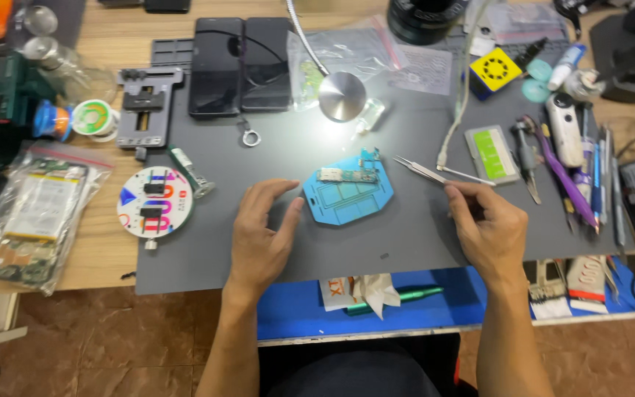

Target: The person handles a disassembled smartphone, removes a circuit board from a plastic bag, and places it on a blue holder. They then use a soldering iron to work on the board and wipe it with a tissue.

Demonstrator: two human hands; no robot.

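Right hand [483, 228] fingers clamped on tweezers [435, 173]; left hand [259, 231] fingers apart beside blue holder [350, 195]. Lamp head [342, 96] far, purple tool [564, 173] right on bench [207, 250].

Blue holder plate [350, 192]: flat, polygonal, lies on grey mat at frame centre, recessed outlines on its face. Small circuit board [347, 173] sits across its upper part, long axis roughly 9-to-3 o'clock, a narrow section rising toward 12 at its right end. Metal tweezers [435, 174]: thin, silver, pinched in right hand [483, 224]; tips point toward 10 o'clock, ending just at 3 o'clock of the plate, apart from it. Left hand [259, 231] at 8 o'clock of plate, fingers curled, thumb near its edge.
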